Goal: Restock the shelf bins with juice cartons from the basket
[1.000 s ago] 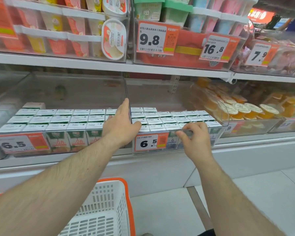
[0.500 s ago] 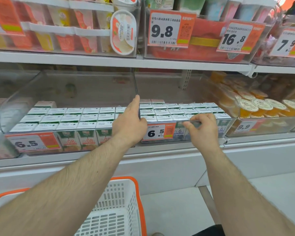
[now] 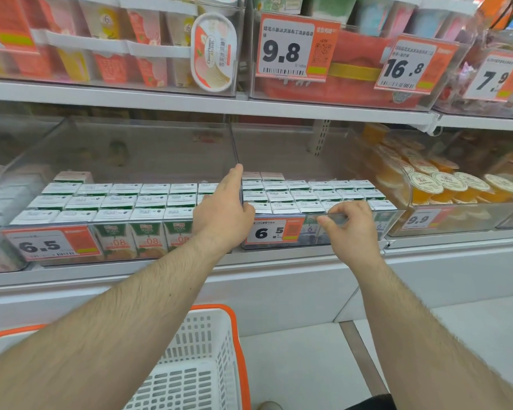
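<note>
Two bins sit side by side on the shelf [image 3: 160, 270] before me: the left bin [image 3: 27, 179] and right bin [image 3: 396, 216], both holding juice cartons [image 3: 116, 199]. The basket [image 3: 196, 365] stands below, between my arms.

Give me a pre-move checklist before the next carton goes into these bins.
1. Left hand free: ok, flat against the bin divider, holding nothing.
2. Right hand free: not ok, it pinches the right bin's front lip.
3. Room in the right bin: cannot tell, front rows of cartons look full.
4. Room in the left bin: ok, space behind the back row.
5. Cartons left in the basket: cannot tell, none visible in the part shown.
</note>
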